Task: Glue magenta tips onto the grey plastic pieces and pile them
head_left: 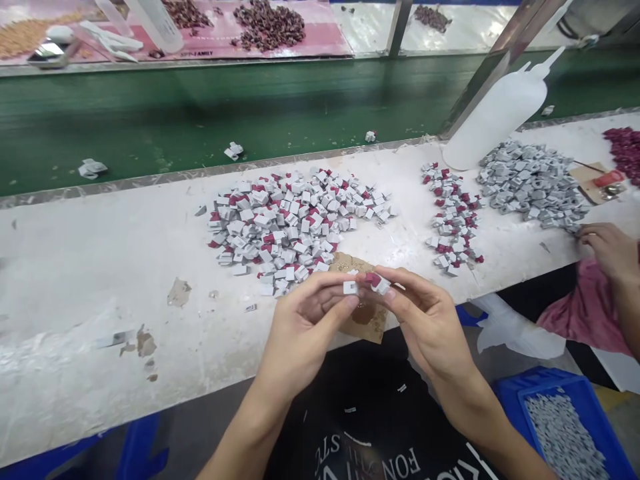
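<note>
Above the table's front edge my two hands meet, fingertips almost touching. My left hand [305, 327] pinches a small light-grey block [351, 287] between thumb and fingers. My right hand [433, 320] grips a grey piece with a dark red part [379, 283], close beside the block. Under the hands lies a brown card [367, 323] with wet-looking stains. Behind them spreads a large pile of grey and red pieces [285, 220]. A narrower pile of similar pieces [454, 217] lies to the right.
A white squeeze bottle [495, 117] leans near a metal post, beside a grey pile [533, 183]. A green belt [300, 110] runs behind the table, carrying a few pieces. At right are another person's hand [613, 250] and, lower down, a blue bin [607, 413] of grey parts.
</note>
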Tool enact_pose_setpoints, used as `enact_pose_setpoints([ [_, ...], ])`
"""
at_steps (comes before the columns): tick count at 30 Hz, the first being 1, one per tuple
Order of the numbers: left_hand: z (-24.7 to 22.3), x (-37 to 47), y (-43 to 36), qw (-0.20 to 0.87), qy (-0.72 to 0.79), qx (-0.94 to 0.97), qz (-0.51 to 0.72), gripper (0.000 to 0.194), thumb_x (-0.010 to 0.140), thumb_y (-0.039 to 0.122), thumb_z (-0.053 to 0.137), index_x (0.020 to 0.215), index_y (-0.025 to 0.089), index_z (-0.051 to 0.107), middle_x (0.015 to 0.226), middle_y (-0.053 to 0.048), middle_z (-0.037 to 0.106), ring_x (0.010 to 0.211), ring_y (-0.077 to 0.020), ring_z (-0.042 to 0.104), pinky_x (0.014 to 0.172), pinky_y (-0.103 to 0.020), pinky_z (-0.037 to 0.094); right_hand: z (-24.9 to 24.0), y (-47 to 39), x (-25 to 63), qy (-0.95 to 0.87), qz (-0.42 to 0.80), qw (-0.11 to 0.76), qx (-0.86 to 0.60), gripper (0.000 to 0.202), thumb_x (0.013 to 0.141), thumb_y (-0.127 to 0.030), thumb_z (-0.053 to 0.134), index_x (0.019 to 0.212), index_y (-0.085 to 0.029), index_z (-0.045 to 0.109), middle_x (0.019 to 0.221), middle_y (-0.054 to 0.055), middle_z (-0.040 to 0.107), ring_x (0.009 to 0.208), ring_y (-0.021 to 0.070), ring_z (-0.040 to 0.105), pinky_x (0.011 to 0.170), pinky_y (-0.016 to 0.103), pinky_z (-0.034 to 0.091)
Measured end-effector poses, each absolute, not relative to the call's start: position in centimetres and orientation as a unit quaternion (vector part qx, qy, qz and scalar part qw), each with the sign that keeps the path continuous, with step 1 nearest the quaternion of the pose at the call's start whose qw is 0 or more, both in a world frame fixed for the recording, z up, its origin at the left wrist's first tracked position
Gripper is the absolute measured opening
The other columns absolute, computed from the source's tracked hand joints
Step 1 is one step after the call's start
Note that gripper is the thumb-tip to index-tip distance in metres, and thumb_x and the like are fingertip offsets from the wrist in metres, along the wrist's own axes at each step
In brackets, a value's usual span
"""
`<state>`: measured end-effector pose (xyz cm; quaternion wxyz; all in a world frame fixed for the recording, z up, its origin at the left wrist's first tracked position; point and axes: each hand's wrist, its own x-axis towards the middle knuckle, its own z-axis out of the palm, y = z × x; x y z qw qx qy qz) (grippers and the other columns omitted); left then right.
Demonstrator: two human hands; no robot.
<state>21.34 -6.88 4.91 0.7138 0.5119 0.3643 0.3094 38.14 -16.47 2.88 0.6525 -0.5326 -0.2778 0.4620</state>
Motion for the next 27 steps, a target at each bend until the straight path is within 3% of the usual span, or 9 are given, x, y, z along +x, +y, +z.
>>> enact_pose_setpoints([
  [5,4.7,22.1,-7.1,0.726,0.352,0.505,0.306,0.015,0.102,0.032,0.09,0.116,0.026,0.088,0.113,-0.004,0.09,0.107,-0.0187,0.088,0.093,-0.021,0.071,2.9,-16.8,38.0,-0.278,0.457,0.662,-0.525,0.021,0.105,-0.031,0.089,0.123,-0.041,0.093,0.125,0.0,0.09,0.118,0.0215,0.086,0.105,0.033,0.071],
  [14,4.4,21.7,-6.8,0.726,0.334,0.528,0.288,0.013,0.102,0.03,0.089,0.115,0.027,0.09,0.11,-0.005,0.089,0.101,-0.0206,0.087,0.092,-0.027,0.073,3.6,-16.8,38.4,-0.351,0.423,0.611,-0.57,0.024,0.106,-0.025,0.085,0.124,-0.038,0.094,0.116,0.003,0.088,0.111,0.0207,0.084,0.099,0.033,0.07],
  [27,6.2,18.8,-3.8,0.559,0.329,0.719,0.25,0.021,0.11,0.031,0.076,0.127,0.035,0.089,0.112,-0.005,0.083,0.103,-0.0238,0.078,0.088,-0.034,0.065,4.8,-13.8,38.4,-0.453,0.406,0.563,-0.559,0.03,0.105,-0.016,0.08,0.123,-0.035,0.094,0.109,0.005,0.087,0.095,0.021,0.083,0.078,0.033,0.069],
])
